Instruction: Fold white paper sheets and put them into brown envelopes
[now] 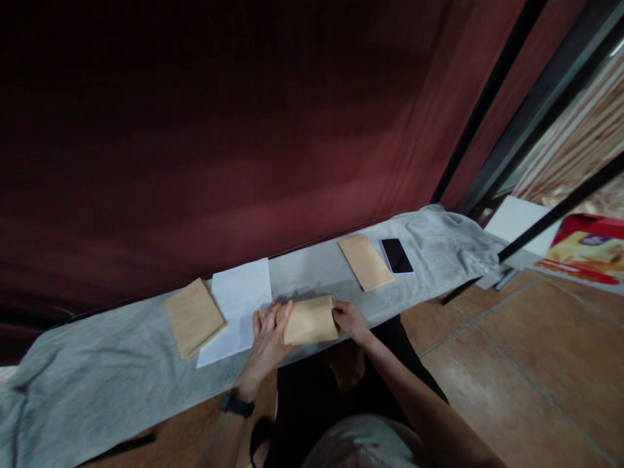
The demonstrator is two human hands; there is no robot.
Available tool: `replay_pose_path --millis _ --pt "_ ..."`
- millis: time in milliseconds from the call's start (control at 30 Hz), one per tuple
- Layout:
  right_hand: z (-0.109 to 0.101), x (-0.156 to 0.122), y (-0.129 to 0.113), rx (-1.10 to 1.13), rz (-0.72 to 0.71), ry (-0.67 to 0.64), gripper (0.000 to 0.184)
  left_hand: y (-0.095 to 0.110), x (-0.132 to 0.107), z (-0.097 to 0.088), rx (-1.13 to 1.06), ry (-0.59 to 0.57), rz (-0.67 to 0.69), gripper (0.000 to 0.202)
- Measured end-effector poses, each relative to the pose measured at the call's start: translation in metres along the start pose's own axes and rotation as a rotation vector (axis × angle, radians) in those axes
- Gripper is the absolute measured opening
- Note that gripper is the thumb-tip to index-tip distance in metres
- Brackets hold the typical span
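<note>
A brown paper envelope (312, 320) lies across the front edge of the cloth-covered bench, bulging slightly, its end at the right parted. My left hand (270, 341) grips its left part, with the fingers spread over the top and the thumb low by the near edge, partly hidden. At the parted end, my right hand (348, 320) has its fingers pinched together at the opening, where a bit of white shows. What those fingertips hold, beyond the envelope's edge, is hidden. Left of my hands, a stack of brown envelopes (195, 317) overlaps white paper sheets (244, 299).
Another brown envelope (366, 261) lies to the right, beside a dark-screened phone (396, 255). Grey cloth (112, 364) covers the narrow bench, which runs along a dark red panel (273, 162). A black pole (560, 211) and a red and yellow box (589, 250) stand at the far right.
</note>
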State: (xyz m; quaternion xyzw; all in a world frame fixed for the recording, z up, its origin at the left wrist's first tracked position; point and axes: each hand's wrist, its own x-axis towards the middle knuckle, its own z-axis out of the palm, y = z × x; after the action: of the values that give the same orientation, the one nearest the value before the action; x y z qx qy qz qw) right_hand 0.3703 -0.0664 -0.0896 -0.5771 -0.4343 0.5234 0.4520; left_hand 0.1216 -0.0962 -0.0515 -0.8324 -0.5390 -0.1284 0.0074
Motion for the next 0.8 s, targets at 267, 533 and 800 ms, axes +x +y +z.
replay_pose_path --millis 267,533,800 --pt "-0.002 0.006 0.002 0.289 0.072 0.116 0.024 0.016 0.019 0.011 -0.62 0.249 -0.451 0.085" --pt "0.019 -0.006 0.002 0.413 0.028 0.134 0.034 0.088 0.045 0.037 -1.749 0.198 -1.011 0.055" --pt "-0.015 0.005 0.013 0.274 -0.07 0.165 0.031 0.07 0.066 0.036 -1.431 0.1 -0.878 0.071"
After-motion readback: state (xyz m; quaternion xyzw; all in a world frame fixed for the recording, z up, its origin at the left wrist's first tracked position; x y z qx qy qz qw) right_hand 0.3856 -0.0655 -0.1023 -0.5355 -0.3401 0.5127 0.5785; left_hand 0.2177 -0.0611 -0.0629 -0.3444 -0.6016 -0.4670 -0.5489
